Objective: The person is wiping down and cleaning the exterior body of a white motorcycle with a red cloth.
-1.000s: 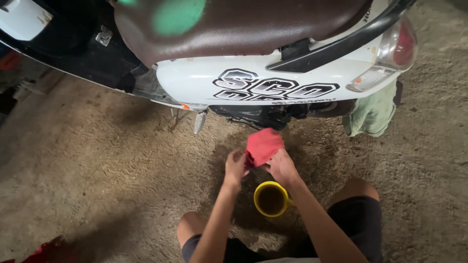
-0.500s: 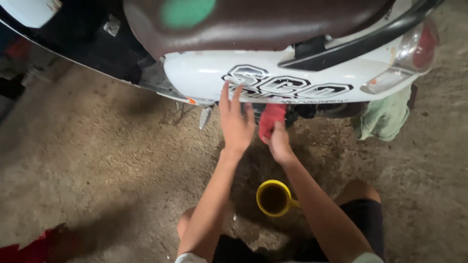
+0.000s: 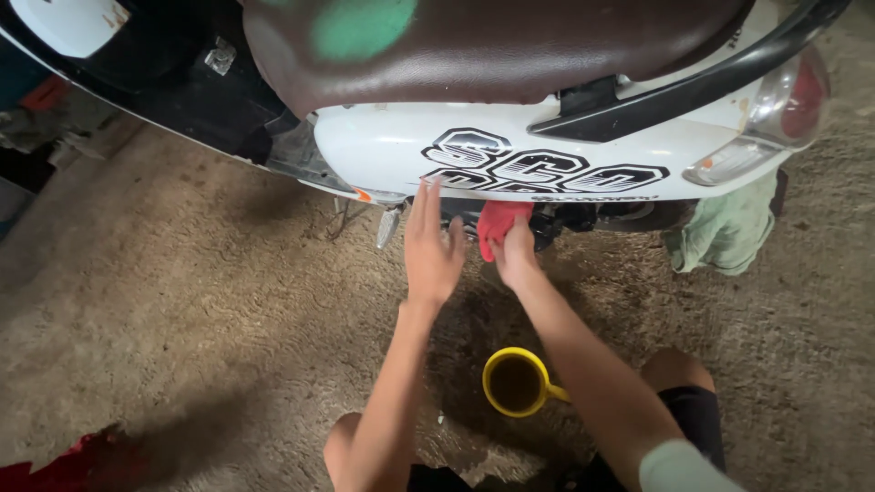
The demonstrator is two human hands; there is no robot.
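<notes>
A white scooter (image 3: 392, 146) with a brown seat (image 3: 510, 46) stands across the top of the view. My right hand (image 3: 516, 255) grips a red rag (image 3: 499, 221) and presses it against the dark engine parts under the white side panel. My left hand (image 3: 428, 246) is flat with fingers spread, reaching up beside the rag toward the panel's lower edge; whether it touches is unclear. A yellow cup (image 3: 516, 383) holding dark liquid sits on the floor between my knees, below my right forearm.
A pale green cloth (image 3: 725, 232) hangs under the scooter's tail light (image 3: 793, 91). A metal footpeg (image 3: 388, 228) sticks down left of my hands. Something red (image 3: 64, 465) lies at the bottom left on the rough concrete floor.
Both hands rose from above the cup to the scooter's underside. My left hand let go of the rag and opened. My right hand carried the rag up against the engine.
</notes>
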